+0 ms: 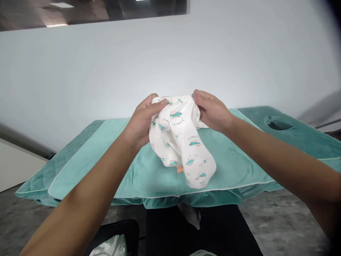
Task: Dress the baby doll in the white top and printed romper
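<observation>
A small white baby garment (190, 142) with teal and pink animal prints hangs between my two hands above the teal-covered bed. My left hand (142, 121) pinches its upper left edge, thumb on top. At the upper right corner, my right hand (211, 108) grips the fabric between thumb and fingers. One rounded, sleeve-like or leg-like part droops down at the front. Behind it the cloth bunches into folds, and a small orange tab (180, 169) pokes out below. Another bit of printed white cloth (202, 124) shows under my right hand; whether it is joined to the garment is unclear.
The bed (87, 156) has a teal velvet cover with pale piping and a face hole (279, 123) at its right end. It stands against a white wall (119, 67). Below left, a black chair or container (133, 227) holds pale satiny cloth (112, 246).
</observation>
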{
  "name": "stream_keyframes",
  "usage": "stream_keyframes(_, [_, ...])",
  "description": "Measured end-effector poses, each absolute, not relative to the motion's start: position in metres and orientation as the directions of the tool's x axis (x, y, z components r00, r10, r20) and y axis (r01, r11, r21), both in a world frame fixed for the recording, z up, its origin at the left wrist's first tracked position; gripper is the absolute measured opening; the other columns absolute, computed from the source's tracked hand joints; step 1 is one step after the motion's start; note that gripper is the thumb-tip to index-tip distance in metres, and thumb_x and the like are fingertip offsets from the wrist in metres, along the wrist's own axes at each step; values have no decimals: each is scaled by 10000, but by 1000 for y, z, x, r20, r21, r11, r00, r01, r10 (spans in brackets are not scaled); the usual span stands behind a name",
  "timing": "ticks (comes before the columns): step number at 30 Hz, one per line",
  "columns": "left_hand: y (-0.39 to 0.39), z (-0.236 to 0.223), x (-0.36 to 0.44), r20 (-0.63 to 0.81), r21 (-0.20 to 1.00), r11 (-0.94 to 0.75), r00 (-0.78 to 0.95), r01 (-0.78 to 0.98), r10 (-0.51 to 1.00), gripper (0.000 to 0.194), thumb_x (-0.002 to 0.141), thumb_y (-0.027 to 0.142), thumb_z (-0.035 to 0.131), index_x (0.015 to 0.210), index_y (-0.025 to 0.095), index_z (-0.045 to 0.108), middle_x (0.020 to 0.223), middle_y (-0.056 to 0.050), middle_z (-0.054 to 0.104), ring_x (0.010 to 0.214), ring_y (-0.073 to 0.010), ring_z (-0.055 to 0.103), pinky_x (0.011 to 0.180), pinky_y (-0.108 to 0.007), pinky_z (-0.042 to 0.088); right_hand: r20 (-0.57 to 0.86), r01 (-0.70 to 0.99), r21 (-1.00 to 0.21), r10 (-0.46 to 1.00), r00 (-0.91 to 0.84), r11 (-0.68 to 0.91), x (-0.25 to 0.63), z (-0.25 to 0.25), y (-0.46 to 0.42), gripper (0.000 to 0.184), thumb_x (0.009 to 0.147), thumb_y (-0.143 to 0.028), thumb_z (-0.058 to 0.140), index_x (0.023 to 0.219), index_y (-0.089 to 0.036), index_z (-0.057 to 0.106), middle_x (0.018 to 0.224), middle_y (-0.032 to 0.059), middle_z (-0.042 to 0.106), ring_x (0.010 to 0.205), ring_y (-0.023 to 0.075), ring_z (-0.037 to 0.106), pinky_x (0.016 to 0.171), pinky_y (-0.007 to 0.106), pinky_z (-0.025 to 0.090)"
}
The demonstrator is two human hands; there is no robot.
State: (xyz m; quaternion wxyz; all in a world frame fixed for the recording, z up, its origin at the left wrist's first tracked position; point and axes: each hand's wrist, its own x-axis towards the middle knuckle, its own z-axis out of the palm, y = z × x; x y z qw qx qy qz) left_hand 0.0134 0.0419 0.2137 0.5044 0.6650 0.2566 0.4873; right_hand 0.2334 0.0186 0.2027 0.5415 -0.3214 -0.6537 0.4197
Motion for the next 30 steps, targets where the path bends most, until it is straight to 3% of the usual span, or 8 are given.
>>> stream_keyframes(3, [41,211,19,348,932,-356,428,-64,834,373,775,535,750,873,218,581,724,-8,615,693,-178,638,585,-295,500,440,-20,-896,884,-159,443,232,207,27,558,807,-797,558,811,-240,524,733,12,499,718,171,530,625,313,483])
stream_keyframes(8, [37,200,25,184,955,-284,584,83,790,378,700,463,812,914,188,666,818,-48,700,726,-215,665,618,-324,507,426,28,-899,887,-181,437,227,204,39,620,742,-855,564,796,-238,541,698,11,510,674,171,535,567,305,469])
stream_keyframes(13, [51,188,27,389,921,-360,302,-147,870,262,780,419,728,929,221,644,828,-17,687,805,-201,668,706,-316,534,356,193,-875,861,-363,443,225,193,36,562,746,-769,659,776,-209,619,662,-4,563,625,147,555,522,265,429])
stream_keyframes(17, [58,180,35,343,926,-277,266,-255,901,296,820,473,696,942,220,603,779,-14,662,797,-194,665,712,-312,541,133,356,-857,829,-544,371,222,193,35,473,612,-568,874,825,-176,715,796,35,701,730,184,645,609,276,491])
stream_keyframes(21, [52,181,37,240,964,-165,419,-207,876,417,803,560,711,983,193,628,792,-49,697,813,-228,687,701,-333,536,239,177,-925,879,-412,335,223,197,50,451,668,-582,839,832,-179,718,804,53,721,734,191,659,630,286,515])
stream_keyframes(25, [47,183,27,110,994,-90,636,-64,764,449,720,445,827,1030,165,664,887,-89,736,840,-263,709,716,-357,545,324,-62,-945,896,-303,321,223,194,62,499,710,-669,773,830,-195,672,820,60,714,761,193,667,676,305,554])
stream_keyframes(27, [47,181,24,100,995,-77,651,-63,753,459,713,408,836,1061,162,664,939,-102,741,862,-269,712,734,-364,555,338,-113,-941,901,-273,319,220,189,62,533,701,-705,754,840,-201,655,801,62,707,768,203,673,686,317,569])
stream_keyframes(30, [52,175,27,212,972,-122,533,-199,819,465,739,385,815,1119,183,638,991,-88,736,903,-252,712,785,-356,563,274,-87,-961,892,-360,261,218,183,58,549,693,-697,766,891,-194,666,782,67,709,783,220,688,665,314,580])
